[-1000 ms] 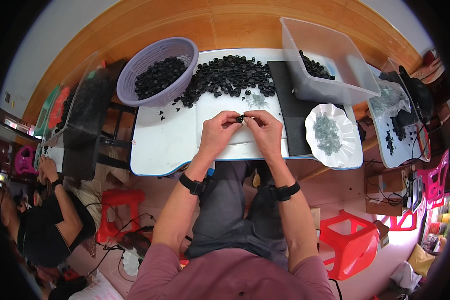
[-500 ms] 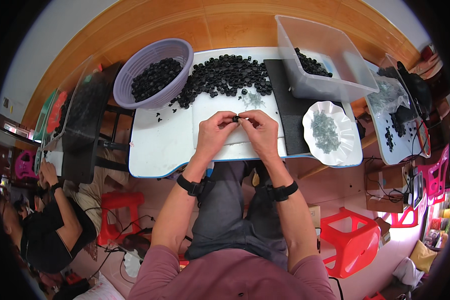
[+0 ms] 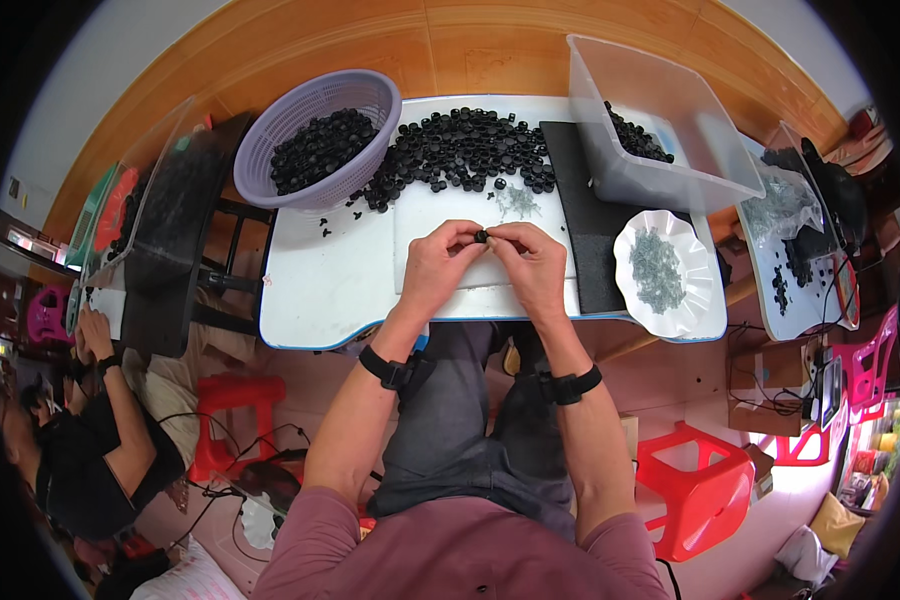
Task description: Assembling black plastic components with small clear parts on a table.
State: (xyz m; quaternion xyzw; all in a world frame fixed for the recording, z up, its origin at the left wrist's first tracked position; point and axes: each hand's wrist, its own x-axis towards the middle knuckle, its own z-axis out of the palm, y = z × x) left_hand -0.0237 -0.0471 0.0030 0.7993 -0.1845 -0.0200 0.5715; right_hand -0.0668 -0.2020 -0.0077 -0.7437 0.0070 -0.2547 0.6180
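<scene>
Above a white board (image 3: pixel 440 271) on the table, my left hand (image 3: pixel 438 262) and my right hand (image 3: pixel 532 262) meet fingertip to fingertip. Between them they pinch a small round black plastic part (image 3: pixel 482 237); fingers cover some of it. Just beyond lies a little heap of clear, thin plastic pieces (image 3: pixel 517 201). Behind that spreads a wide pile of similar black parts (image 3: pixel 475 150). A scalloped white dish (image 3: pixel 705 290) of more clear pieces stands to the right of my right hand.
A purple basket (image 3: pixel 253 165) of black parts stands at the back left. At the back right, a clear plastic bin (image 3: pixel 630 190) sits partly on a black mat (image 3: pixel 592 270). A person (image 3: pixel 100 430) works at another table on the left. Red stools (image 3: pixel 710 500) stand on the floor.
The view has shifted slightly, so the table things appear a little to the right. Both hands still pinch the black part, which now shows more between the fingertips.
</scene>
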